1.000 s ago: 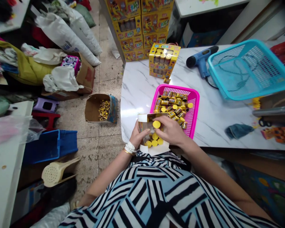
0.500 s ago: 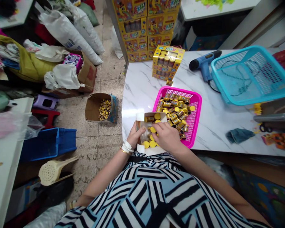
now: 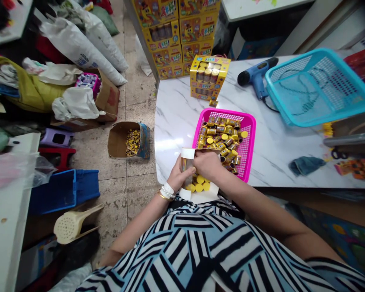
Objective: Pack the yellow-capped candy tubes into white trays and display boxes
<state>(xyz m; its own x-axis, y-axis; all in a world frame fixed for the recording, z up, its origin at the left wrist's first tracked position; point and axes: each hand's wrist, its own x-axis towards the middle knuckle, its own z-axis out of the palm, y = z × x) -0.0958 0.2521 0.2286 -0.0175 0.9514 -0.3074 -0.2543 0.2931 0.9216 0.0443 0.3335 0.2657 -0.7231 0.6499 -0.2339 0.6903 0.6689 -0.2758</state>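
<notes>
My left hand grips the left side of an open cardboard box, thumb over its edge, close to my body. Small cylindrical tubs with yellow lids stand packed at the near end of this box. My right hand reaches into the box's far end. Its fingers are curled and mostly hidden, so what they hold cannot be seen. Just beyond, a pink basket holds many more such tubs, some lying on their sides.
Filled yellow display boxes stand on the marble-patterned table, with a taller stack behind. A blue heat gun and a turquoise basket lie right. On the floor at left sits a carton of small pieces.
My right hand has moved from the middle of the box to its far end, its fingers now curled out of sight. The box and my left hand have shifted slightly right in view.
</notes>
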